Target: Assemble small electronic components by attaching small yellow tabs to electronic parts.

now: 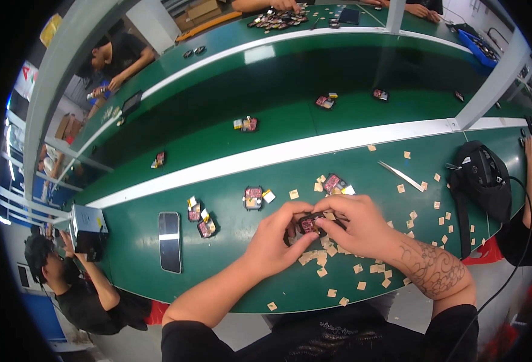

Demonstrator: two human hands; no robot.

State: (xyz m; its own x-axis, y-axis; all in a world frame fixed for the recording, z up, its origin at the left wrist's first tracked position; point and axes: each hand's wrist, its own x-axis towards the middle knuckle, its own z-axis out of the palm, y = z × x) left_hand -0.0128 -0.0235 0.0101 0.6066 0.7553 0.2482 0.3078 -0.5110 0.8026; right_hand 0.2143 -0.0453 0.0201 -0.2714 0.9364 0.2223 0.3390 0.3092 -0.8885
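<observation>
Between my two hands is a small black-cased device with a reddish circuit board (308,225), held just above the green bench. My left hand (277,236) grips its left side, with thumb and fingers curled round the case. From the right, my right hand (357,224) closes on it, its thumb pressed on the board's face. My fingers hide part of the case. Just beyond my right hand lies another open device (335,183). A similar one with a silvery battery (253,197) sits beyond my left hand. Small tan square pieces (321,258) are scattered beneath and around my right hand.
Two more devices (206,227) and a phone (170,241) lie to the left. White tweezers (402,175) and a black bag (482,178) are at the right. Beyond a white rail (278,155), a green belt carries several devices. Co-workers sit at both sides and across.
</observation>
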